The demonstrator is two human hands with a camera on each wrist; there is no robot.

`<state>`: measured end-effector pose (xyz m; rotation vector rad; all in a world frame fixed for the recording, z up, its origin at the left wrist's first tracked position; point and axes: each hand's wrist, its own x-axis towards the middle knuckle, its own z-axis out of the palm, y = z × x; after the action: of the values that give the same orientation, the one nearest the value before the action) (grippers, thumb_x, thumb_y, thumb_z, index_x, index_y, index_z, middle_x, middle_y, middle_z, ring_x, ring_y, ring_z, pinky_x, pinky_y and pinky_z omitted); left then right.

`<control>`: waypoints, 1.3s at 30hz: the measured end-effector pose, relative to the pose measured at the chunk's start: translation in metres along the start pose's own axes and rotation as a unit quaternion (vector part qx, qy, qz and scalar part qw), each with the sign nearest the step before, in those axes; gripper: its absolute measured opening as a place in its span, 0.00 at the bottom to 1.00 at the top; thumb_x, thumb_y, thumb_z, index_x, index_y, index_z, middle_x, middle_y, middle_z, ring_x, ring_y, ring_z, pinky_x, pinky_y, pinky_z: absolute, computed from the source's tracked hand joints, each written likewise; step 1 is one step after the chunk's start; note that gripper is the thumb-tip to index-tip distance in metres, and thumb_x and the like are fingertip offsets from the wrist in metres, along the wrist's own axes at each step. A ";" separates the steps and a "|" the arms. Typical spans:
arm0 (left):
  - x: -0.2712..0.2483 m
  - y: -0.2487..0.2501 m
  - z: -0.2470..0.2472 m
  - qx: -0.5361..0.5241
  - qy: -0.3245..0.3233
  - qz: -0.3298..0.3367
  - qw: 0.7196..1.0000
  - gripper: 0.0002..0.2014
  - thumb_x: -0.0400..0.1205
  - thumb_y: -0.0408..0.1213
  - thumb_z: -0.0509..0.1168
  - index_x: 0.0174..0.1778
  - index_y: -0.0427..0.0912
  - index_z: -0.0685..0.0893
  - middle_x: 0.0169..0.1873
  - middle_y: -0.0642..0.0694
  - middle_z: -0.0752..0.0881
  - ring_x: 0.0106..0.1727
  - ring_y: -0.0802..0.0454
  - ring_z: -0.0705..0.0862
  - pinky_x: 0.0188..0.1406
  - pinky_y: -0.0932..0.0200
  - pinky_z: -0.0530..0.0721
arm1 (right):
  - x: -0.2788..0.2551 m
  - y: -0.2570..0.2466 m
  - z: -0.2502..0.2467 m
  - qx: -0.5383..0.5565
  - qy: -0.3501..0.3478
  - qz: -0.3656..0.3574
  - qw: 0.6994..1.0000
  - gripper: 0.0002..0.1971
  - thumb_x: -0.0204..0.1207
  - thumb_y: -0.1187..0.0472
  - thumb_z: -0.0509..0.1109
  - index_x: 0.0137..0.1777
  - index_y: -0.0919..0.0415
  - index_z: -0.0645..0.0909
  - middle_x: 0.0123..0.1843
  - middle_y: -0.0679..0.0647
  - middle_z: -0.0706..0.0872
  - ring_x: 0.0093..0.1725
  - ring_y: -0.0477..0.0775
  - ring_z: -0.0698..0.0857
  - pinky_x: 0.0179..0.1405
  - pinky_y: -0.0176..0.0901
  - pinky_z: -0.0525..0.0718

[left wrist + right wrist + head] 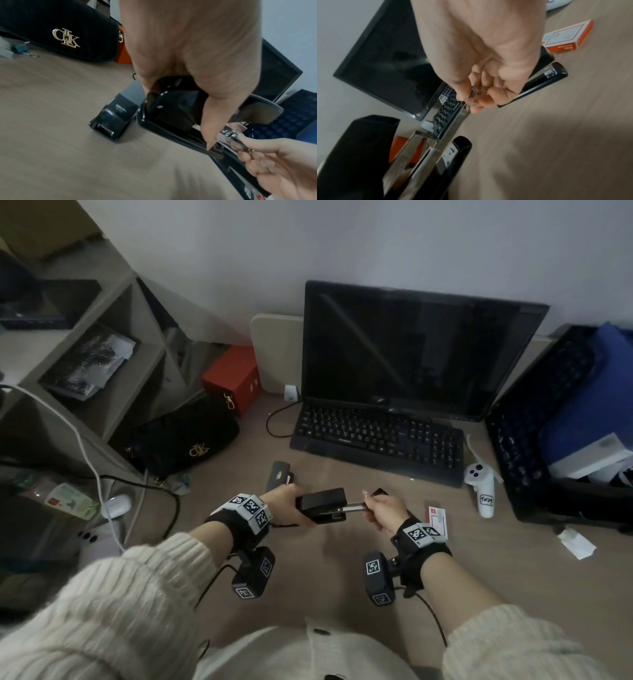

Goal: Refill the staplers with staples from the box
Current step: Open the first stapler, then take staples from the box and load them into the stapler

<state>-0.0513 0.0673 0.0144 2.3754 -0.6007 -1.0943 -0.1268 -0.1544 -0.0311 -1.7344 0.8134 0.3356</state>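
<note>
My left hand (291,505) grips a black stapler (322,505) by its rear, a little above the desk. A shiny metal tray (354,506) sticks out of the stapler's front. My right hand (380,508) pinches the tray's outer end between thumb and fingertips (476,106). I cannot tell whether staples lie in the tray (436,142). A second black stapler (279,474) lies on the desk behind my left hand, and a third (544,83) lies just beyond my right hand. The red-and-white staple box (436,518) lies flat to the right of my right wrist.
A black keyboard (376,440) and monitor (411,347) stand behind the staplers. A black handbag (185,436) and a red box (233,378) lie at the left, a white controller (483,487) and a black crate (534,422) at the right. Cables run along the left.
</note>
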 end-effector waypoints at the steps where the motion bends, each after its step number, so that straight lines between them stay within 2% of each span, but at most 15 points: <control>1: -0.001 0.000 0.003 0.015 0.002 0.003 1.000 0.13 0.75 0.44 0.77 0.50 0.51 0.79 0.43 0.54 0.84 0.47 0.54 0.84 0.44 0.64 0.79 | -0.001 0.004 0.001 -0.015 0.000 0.004 1.000 0.18 0.82 0.49 0.64 0.34 0.60 0.79 0.27 0.52 0.79 0.24 0.49 0.73 0.19 0.37 0.68; 3: -0.001 0.000 0.011 0.049 0.002 0.014 0.999 0.13 0.77 0.44 0.76 0.49 0.49 0.79 0.40 0.55 0.83 0.43 0.56 0.82 0.39 0.67 0.75 | -0.002 0.011 0.004 -0.043 -0.006 0.006 0.999 0.17 0.83 0.50 0.64 0.35 0.60 0.78 0.27 0.52 0.79 0.22 0.48 0.72 0.13 0.34 0.65; 7: 0.002 -0.007 0.027 0.083 0.016 0.025 0.996 0.18 0.77 0.43 0.75 0.58 0.39 0.83 0.51 0.42 0.89 0.54 0.46 0.87 0.44 0.64 0.75 | 0.001 0.026 0.010 -0.066 -0.014 0.034 0.997 0.14 0.84 0.53 0.63 0.38 0.58 0.78 0.28 0.52 0.81 0.23 0.48 0.74 0.11 0.33 0.63; 10: 0.009 -0.013 0.037 0.089 0.018 0.014 0.996 0.17 0.77 0.42 0.75 0.57 0.37 0.83 0.53 0.39 0.89 0.55 0.44 0.87 0.44 0.63 0.74 | 0.002 0.035 0.009 -0.058 -0.014 0.048 0.997 0.11 0.83 0.55 0.63 0.42 0.59 0.80 0.31 0.52 0.83 0.26 0.47 0.78 0.11 0.32 0.64; 12: 0.013 -0.016 0.042 0.085 0.014 0.008 0.996 0.16 0.78 0.40 0.74 0.57 0.38 0.84 0.53 0.39 0.89 0.55 0.43 0.86 0.44 0.63 0.74 | 0.000 0.038 0.009 -0.038 -0.009 0.049 0.998 0.09 0.83 0.56 0.64 0.45 0.60 0.81 0.33 0.53 0.84 0.29 0.47 0.80 0.13 0.33 0.66; 15: 0.019 -0.019 0.046 0.072 0.017 -0.001 0.997 0.15 0.78 0.39 0.74 0.58 0.38 0.84 0.54 0.39 0.89 0.56 0.43 0.87 0.46 0.63 0.75 | 0.000 0.039 0.009 -0.008 -0.004 0.052 0.999 0.07 0.83 0.59 0.64 0.49 0.61 0.80 0.36 0.53 0.84 0.30 0.47 0.81 0.13 0.28 0.69; 20: 0.027 -0.022 0.053 0.073 0.007 -0.016 0.997 0.17 0.77 0.36 0.73 0.62 0.37 0.83 0.56 0.37 0.88 0.59 0.40 0.86 0.52 0.58 0.79 | 0.002 0.047 0.006 -0.007 -0.018 0.063 0.998 0.11 0.85 0.59 0.61 0.61 0.63 0.80 0.46 0.55 0.85 0.32 0.47 0.83 0.14 0.26 0.69; 23: 0.027 -0.024 0.052 0.068 0.005 -0.014 0.998 0.18 0.78 0.34 0.71 0.64 0.38 0.83 0.57 0.39 0.88 0.60 0.42 0.85 0.53 0.59 0.78 | 0.002 0.047 0.005 0.000 -0.014 0.065 0.998 0.12 0.85 0.63 0.61 0.63 0.66 0.79 0.47 0.58 0.83 0.30 0.49 0.81 0.11 0.24 0.67; 27: 0.027 -0.021 0.047 0.063 -0.010 0.000 0.998 0.17 0.77 0.38 0.73 0.62 0.41 0.85 0.53 0.42 0.89 0.54 0.45 0.87 0.50 0.59 0.81 | 0.003 0.045 -0.002 -0.013 -0.014 0.058 0.998 0.11 0.85 0.63 0.60 0.62 0.67 0.79 0.50 0.58 0.83 0.30 0.48 0.82 0.11 0.24 0.67; 29: 0.028 -0.018 0.045 0.058 -0.012 0.010 0.998 0.19 0.77 0.42 0.74 0.63 0.43 0.85 0.53 0.43 0.89 0.54 0.46 0.87 0.51 0.58 0.82 | 0.005 0.041 -0.004 -0.015 -0.001 0.047 0.999 0.10 0.84 0.63 0.61 0.59 0.64 0.80 0.51 0.57 0.85 0.30 0.47 0.83 0.16 0.24 0.71; 31: 0.031 -0.011 0.043 0.063 -0.018 0.027 0.997 0.21 0.77 0.43 0.75 0.66 0.45 0.84 0.55 0.44 0.88 0.57 0.46 0.86 0.53 0.60 0.81 | 0.008 0.033 -0.006 -0.014 0.002 0.023 1.000 0.07 0.83 0.62 0.63 0.57 0.60 0.81 0.55 0.58 0.87 0.32 0.48 0.84 0.25 0.27 0.76; 33: 0.033 -0.002 0.043 0.070 -0.035 0.035 0.996 0.23 0.77 0.42 0.75 0.69 0.45 0.83 0.58 0.44 0.87 0.60 0.46 0.85 0.53 0.63 0.78 | 0.009 0.022 -0.007 -0.026 -0.009 -0.005 1.000 0.09 0.83 0.61 0.63 0.60 0.61 0.81 0.58 0.57 0.87 0.32 0.46 0.84 0.25 0.27 0.75; 35: 0.036 0.006 0.045 0.078 -0.050 0.038 0.995 0.26 0.76 0.41 0.76 0.71 0.45 0.81 0.60 0.44 0.87 0.62 0.46 0.84 0.57 0.61 0.78 | 0.009 0.010 -0.012 -0.017 -0.004 -0.035 0.999 0.12 0.83 0.62 0.63 0.63 0.63 0.80 0.58 0.58 0.86 0.30 0.44 0.84 0.25 0.24 0.75; 37: 0.039 0.010 0.044 0.100 -0.051 0.043 0.993 0.23 0.75 0.39 0.76 0.67 0.44 0.83 0.58 0.43 0.88 0.61 0.44 0.85 0.56 0.58 0.81 | 0.008 0.001 -0.023 -0.016 0.042 -0.059 0.997 0.12 0.83 0.60 0.63 0.62 0.62 0.81 0.56 0.57 0.86 0.33 0.46 0.85 0.31 0.27 0.79; 39: 0.042 0.011 0.040 0.111 -0.052 0.042 0.992 0.20 0.75 0.37 0.74 0.64 0.44 0.85 0.56 0.42 0.89 0.59 0.43 0.86 0.55 0.56 0.83 | 0.011 0.001 -0.041 -0.033 0.112 -0.053 0.992 0.11 0.82 0.58 0.64 0.60 0.60 0.81 0.54 0.55 0.85 0.44 0.52 0.84 0.44 0.38 0.80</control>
<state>-0.0600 0.0261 -0.0275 2.4638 -0.8921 -1.1731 -0.1272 -0.1963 -0.0254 -1.8928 0.8737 0.0987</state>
